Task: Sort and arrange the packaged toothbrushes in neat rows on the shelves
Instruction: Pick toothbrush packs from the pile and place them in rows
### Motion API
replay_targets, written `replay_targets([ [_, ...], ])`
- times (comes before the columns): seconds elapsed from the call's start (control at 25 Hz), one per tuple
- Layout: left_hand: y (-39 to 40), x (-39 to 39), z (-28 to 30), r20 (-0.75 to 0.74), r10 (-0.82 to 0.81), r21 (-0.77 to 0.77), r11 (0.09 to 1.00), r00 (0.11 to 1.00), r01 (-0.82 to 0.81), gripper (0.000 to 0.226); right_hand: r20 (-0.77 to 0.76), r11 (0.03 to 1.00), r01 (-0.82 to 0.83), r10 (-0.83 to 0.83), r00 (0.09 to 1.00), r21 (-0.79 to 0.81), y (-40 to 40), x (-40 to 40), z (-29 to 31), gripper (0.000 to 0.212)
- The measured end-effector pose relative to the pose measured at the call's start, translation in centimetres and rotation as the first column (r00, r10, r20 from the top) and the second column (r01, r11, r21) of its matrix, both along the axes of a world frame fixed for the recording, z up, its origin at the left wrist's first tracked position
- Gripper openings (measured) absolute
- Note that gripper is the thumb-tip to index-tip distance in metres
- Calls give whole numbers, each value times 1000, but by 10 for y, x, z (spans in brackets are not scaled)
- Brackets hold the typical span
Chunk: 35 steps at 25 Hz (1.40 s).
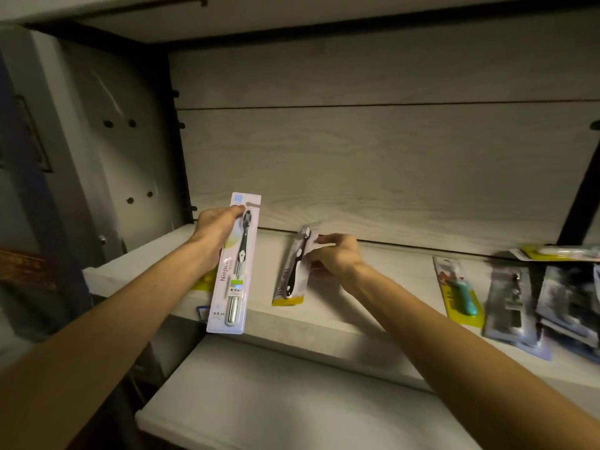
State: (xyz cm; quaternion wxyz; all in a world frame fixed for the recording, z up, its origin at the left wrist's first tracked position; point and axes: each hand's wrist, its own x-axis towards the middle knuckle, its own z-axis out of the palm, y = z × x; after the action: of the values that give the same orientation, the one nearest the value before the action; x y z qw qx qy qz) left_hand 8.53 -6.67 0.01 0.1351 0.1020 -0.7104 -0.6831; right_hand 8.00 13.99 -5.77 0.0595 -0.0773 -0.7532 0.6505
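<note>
The left hand (214, 233) holds a long white toothbrush pack (234, 264) up in the air over the left end of the shelf (324, 316), near its front edge. Its fingers curl round the pack's top part, thumb on the front. The right hand (337, 254) pinches the side of a smaller pack with a yellow bottom (291, 271), which lies flat in the middle of the shelf, pointing toward the back edge. These packs look light, thin and a bit bendy, with smooth plastic that could slip, so holding the card edges looks best. More packs (461, 290) lie toward the right end, but they are blurry and some are cut off. Something yellow and blue peeks out behind the left arm and cannot be made out.
</note>
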Motion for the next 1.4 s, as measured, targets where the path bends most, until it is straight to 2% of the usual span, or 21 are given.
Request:
replay_targets([
  [0.04, -9, -2, 1, 1, -14, -6, 1000, 1000, 14, 21, -37, 989, 30, -25, 999, 146, -10, -3, -3, 36],
  [0.12, -23, -6, 1, 1, -47, -9, 999, 999, 47, 20, -107, 858, 108, -61, 992, 503, -26, -1, -8, 33],
  [0.16, -29, -7, 1, 0, -65, -6, 998, 998, 65, 21, -134, 800, 139, -74, 988, 584, -32, 3, -10, 33],
  [0.32, -35, -15, -2, -10, -134, 28, 990, 991, 135, 15, -203, 776, 200, -95, 975, 599, -29, 17, -13, 30],
  [0.48, -7, -25, -7, -31, -212, 52, 976, 977, 214, 11, -267, 708, 271, -121, 956, 652, 12, 35, -10, 27],
  [0.76, 100, -22, -16, -65, -471, 35, 880, 880, 474, 19, -416, 618, 483, -263, 870, 620, 108, 94, -2, 26],
  [1.04, 208, -4, -17, -67, -578, 30, 814, 813, 580, 8, -475, 434, 585, -344, 810, 685, 200, 143, 12, 30],
  [1.16, 241, 2, -18, -55, -589, 51, 805, 806, 591, 12, -412, 378, 531, -353, 840, 759, 231, 148, 17, 30],
  [1.28, 259, 0, -23, -32, -589, 41, 806, 807, 590, 12, -314, 335, 397, -274, 909, 855, 237, 143, 14, 38],
  [1.4, 265, -6, -30, -2, -553, 11, 833, 833, 553, 15, -266, 227, 309, -201, 943, 924, 229, 134, 5, 46],
])
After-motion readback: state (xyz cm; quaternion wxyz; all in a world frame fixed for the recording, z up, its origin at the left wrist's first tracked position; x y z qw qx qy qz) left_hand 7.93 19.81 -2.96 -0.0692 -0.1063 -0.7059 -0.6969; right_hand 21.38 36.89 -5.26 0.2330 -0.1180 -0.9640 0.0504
